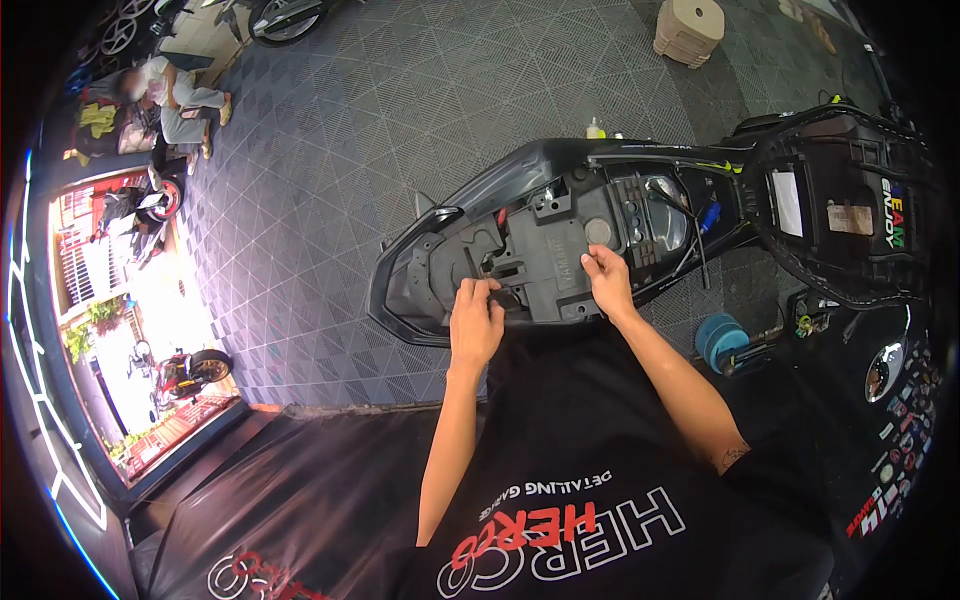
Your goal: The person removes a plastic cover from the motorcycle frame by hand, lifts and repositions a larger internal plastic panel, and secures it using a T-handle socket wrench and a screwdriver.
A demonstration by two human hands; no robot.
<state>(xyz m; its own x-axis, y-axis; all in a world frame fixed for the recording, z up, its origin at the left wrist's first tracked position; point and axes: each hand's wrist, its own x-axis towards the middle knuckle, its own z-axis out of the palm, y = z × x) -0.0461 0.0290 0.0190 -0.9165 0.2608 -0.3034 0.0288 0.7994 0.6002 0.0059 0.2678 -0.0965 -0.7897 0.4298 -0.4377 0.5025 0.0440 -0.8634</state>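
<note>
Below me is a scooter body [520,168] with its under-seat area exposed. A dark plastic cover [545,250] marked YAMAHA lies in that area. My left hand [475,325] rests at the cover's lower left, fingers curled together over a slot beside it; whatever they grip is hidden. Over the cover's right side is my right hand [608,282], its thumb and index finger drawn together near a round light-coloured cap [598,232]. Anything between those fingertips is too small to make out. The raised seat [850,165] shows its underside at the right.
A blue round container [722,340] stands on the floor by the scooter, near tools. A beige stool [689,30] is farther back. Small bottles [596,130] stand behind the scooter. A person [175,95] sits at the upper left. Motorcycles [190,372] are parked by the doorway.
</note>
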